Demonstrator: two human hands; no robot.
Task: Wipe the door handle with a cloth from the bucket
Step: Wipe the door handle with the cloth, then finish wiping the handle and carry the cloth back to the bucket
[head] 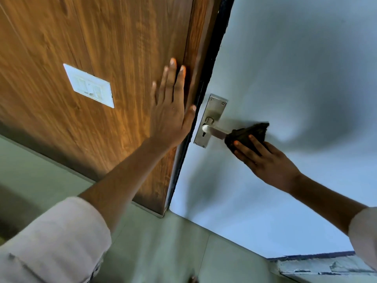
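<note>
Right hand [269, 160] reaches up from the lower right and clasps a dark, crumpled cloth [247, 133] around the outer end of the door handle [216, 130], fingers [244, 147] curled over the bunched fabric. The cloth is blackish and rumpled, with a ragged upper edge, and it hides the tip of the lever. What shows of the handle is a flat, brushed-metal lever running out to the right from a round collar, mounted on a tall rectangular metal backplate [212, 119] with small screws at its corners and a keyhole below the lever. The plate sits close to the left edge of a smooth, pale blue-grey door [285, 68], whose surface carries soft shadows.

Left hand [173, 111] lies flat and spread, palm pressed on a wood-grain panel [102, 37] just beside the dark gap at the door's edge; the thumb reaches toward that gap. The panel is warm brown with long streaky grain. A white rectangular switch plate [88, 85] is set into it, left of the spread hand. Both forearms are bare below rolled, light-coloured sleeves [61, 237]. Pale greenish tiled floor [163, 252] runs along the bottom.
</note>
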